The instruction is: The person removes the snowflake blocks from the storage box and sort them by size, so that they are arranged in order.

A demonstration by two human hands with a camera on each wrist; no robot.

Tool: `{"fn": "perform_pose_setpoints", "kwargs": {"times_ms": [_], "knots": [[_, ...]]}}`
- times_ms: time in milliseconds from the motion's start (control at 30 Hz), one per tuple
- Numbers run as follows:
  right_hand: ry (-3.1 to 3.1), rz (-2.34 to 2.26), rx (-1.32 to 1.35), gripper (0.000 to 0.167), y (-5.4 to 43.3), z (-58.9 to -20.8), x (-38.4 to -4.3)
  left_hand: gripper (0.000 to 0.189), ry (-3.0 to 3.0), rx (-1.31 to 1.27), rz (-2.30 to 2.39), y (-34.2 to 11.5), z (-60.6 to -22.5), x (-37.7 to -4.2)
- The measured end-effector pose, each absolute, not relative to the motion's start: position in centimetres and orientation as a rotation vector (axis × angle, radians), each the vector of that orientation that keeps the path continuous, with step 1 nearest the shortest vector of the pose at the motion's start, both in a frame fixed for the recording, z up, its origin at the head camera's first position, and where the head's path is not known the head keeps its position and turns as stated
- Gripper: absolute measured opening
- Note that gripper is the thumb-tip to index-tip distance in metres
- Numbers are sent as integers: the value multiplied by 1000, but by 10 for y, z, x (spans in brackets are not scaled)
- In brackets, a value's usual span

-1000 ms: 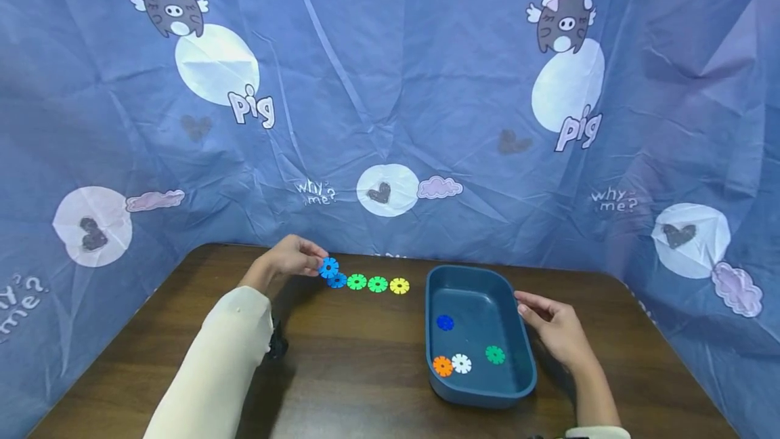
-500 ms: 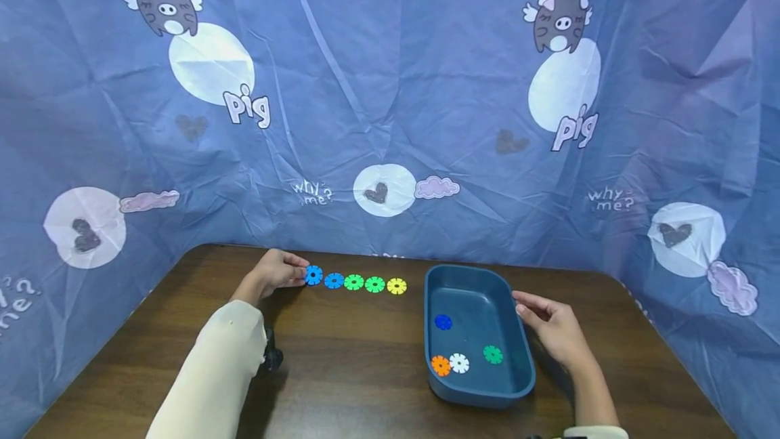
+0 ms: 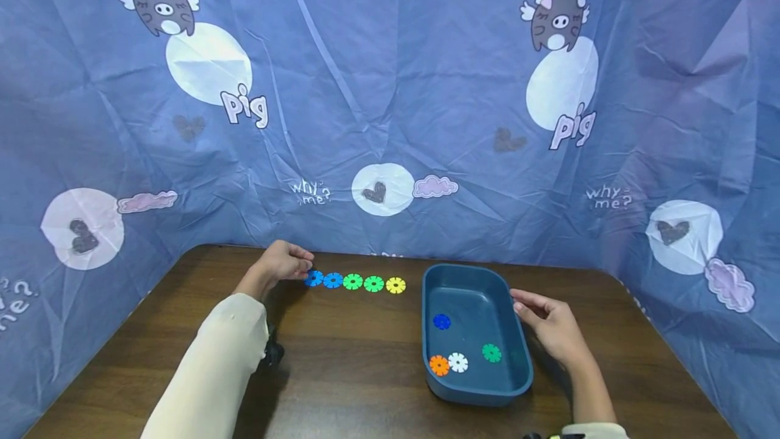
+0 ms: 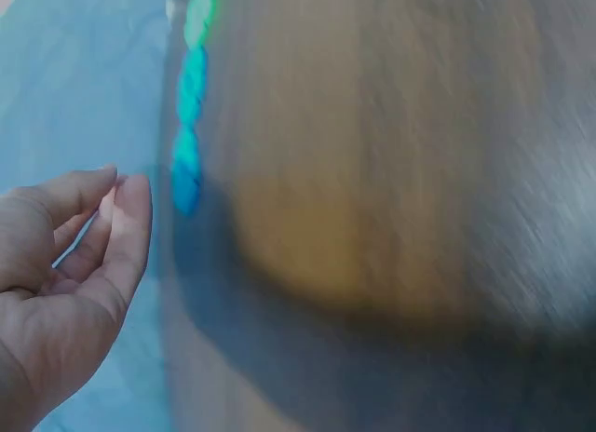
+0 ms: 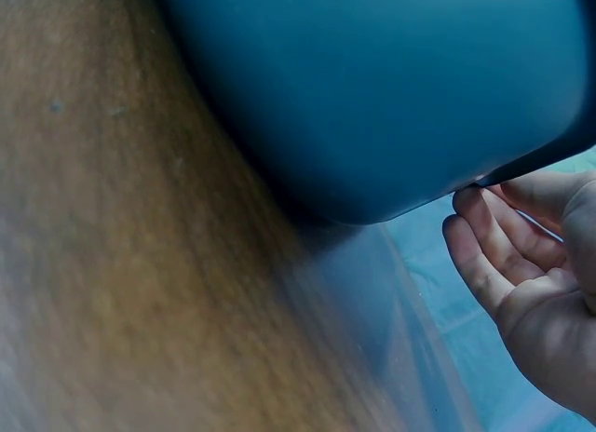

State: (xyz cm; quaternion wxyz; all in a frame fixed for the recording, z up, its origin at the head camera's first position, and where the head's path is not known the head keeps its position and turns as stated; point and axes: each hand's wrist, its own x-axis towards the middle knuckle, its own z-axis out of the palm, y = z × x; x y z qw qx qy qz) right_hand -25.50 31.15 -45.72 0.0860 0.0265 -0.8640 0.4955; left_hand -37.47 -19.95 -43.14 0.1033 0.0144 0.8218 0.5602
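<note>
My left hand (image 3: 286,261) is right at the left end of a row of flower-shaped plastic discs, with nothing between its fingers. Beside its fingertips lies a blue disc (image 3: 315,280); after it come another blue disc (image 3: 332,280), two green ones (image 3: 353,282) and a yellow disc (image 3: 396,285), all flat on the table. In the left wrist view the thumb and fingertips (image 4: 135,195) are loosely bent, apart from the blurred row. My right hand (image 3: 554,327) holds the right rim of a deep blue-grey plastic tray (image 3: 478,395), thumb and fingers at its edge.
Inside the tray are a dark blue disc (image 3: 441,322), an orange disc (image 3: 439,365), a white disc (image 3: 458,362) and a green disc (image 3: 491,353). The brown wooden table (image 3: 353,371) ends at a blue printed curtain (image 3: 341,120) behind the row.
My left hand has brought a blue disc down to the row's left end, let it go and lifted slightly. The right hand has stayed at the tray.
</note>
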Motion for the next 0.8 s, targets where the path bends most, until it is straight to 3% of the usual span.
{"fn": "perform_pose_setpoints", "kwargs": {"times_ms": [367,800], "knots": [[-2569,1483,78,40,310,-456,-255,22,2380,386,1654,-127,-397,-381],[-2596,1462,45,39,311,-456,-256,17,2392,727,1378,-32,-377,-360]]}}
